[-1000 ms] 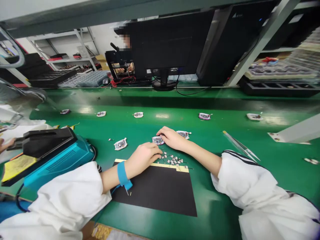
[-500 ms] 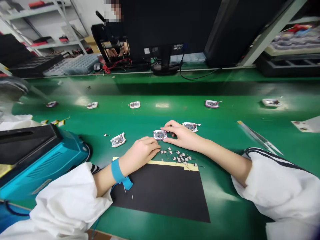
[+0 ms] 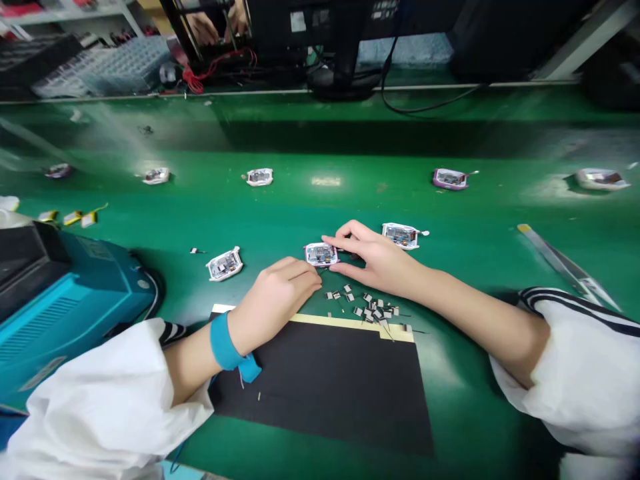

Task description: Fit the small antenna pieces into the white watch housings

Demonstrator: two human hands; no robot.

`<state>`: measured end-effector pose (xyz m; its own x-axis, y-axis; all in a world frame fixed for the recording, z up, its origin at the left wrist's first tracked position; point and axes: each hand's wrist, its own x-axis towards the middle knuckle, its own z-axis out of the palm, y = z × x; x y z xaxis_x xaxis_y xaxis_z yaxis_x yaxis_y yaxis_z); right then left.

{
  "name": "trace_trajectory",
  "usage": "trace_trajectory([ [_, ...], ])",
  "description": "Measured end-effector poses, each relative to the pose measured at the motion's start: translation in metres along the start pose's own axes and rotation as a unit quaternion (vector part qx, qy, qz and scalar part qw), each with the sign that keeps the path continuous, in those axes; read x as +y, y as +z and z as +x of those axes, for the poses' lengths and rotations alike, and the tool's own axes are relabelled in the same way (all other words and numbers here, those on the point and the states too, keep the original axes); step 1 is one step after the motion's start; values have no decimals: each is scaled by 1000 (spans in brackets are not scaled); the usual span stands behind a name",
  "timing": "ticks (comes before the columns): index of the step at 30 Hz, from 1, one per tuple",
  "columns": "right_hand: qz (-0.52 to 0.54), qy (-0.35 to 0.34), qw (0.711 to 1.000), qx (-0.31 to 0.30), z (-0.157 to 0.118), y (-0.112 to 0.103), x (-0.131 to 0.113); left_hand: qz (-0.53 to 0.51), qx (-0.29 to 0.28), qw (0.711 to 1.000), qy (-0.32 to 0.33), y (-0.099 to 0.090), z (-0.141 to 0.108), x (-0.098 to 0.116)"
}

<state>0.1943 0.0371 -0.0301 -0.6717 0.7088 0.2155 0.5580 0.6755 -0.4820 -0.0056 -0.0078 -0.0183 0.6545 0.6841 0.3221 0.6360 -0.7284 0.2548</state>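
Observation:
A small purple-and-white watch-like case with an exposed circuit board [image 3: 321, 254] lies on the green bench between my hands. My right hand [image 3: 373, 257] grips it from the right, index finger at its upper edge and thumb by its lower right corner. Just below its lower left, my left hand [image 3: 283, 290] has its fingertips pinched together; whatever they hold is hidden. A blue wrist strap [image 3: 226, 341] circles my left wrist. Several small silvery parts with thin leads [image 3: 373, 309] lie in a loose pile below my right hand.
Similar open cases lie about: a white one [image 3: 225, 264] left, another [image 3: 401, 235] behind my right hand, several in a row farther back. A black mat [image 3: 325, 380] with yellow tape lies in front. Tweezers [image 3: 565, 267] lie right; a blue machine [image 3: 95, 293] stands left.
The view has tipped downward and come closer, so the bench fills more of it. Both hands stay at the same case, with little visible shift in their grip.

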Motion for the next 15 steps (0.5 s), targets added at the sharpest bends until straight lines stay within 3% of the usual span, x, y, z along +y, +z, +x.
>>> trace_trajectory([
  [9,5,3,1000,10,0,1,-1,-14,83,996,-9,-2,9,-1],
  [15,-5,-11,1000,16,1,2,-1,9,67,998,-19,-3,15,-1],
])
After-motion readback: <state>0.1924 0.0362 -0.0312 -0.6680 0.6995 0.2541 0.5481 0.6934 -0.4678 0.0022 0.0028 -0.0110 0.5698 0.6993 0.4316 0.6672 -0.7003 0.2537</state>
